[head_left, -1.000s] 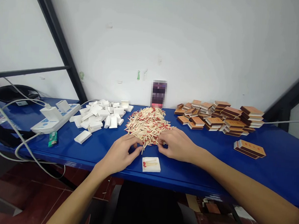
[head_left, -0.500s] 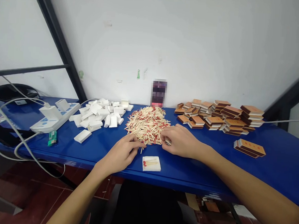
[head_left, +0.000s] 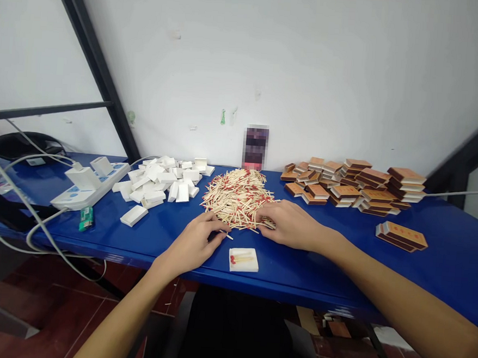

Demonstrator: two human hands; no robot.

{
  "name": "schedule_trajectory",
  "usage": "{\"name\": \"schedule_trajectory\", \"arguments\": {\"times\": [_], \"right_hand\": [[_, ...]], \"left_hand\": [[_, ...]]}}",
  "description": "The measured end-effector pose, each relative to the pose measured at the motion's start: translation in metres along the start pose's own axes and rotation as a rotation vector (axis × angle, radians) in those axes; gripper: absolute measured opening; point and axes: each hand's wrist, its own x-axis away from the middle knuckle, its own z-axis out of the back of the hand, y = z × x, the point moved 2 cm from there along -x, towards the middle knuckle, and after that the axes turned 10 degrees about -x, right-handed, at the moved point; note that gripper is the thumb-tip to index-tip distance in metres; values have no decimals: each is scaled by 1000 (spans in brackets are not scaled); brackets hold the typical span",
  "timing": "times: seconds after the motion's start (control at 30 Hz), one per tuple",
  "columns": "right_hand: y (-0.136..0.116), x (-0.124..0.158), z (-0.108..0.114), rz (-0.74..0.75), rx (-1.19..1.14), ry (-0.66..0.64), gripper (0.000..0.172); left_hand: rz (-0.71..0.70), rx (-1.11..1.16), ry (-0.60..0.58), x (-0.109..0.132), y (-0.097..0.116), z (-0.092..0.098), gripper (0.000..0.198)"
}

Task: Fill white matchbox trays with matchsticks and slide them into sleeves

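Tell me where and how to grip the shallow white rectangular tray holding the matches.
The shallow white rectangular tray is probably best pinched by its near and far walls, from above and the right, with the right hand. It lies flat, open side up, its low walls offering edges; the red-headed wooden matches inside have their heads toward its left end.

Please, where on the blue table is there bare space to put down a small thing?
Bare tabletop lies right of the matchbox pair, and between the lone white tray and the left hand. Crowded: the middle, with the match heap and right hand; back left, piled white trays; back right, stacked matchboxes.
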Motion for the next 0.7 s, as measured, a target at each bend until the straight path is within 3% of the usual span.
{"name": "schedule_trajectory", "arguments": {"times": [0.47, 0.7], "right_hand": [[8, -1, 4, 70, -168, 78, 21], [1, -1, 4, 97, -270, 136, 20]], "left_hand": [[16, 24, -22, 0, -1, 0, 22], [-13, 10, 18, 1, -1, -1, 24]]}}
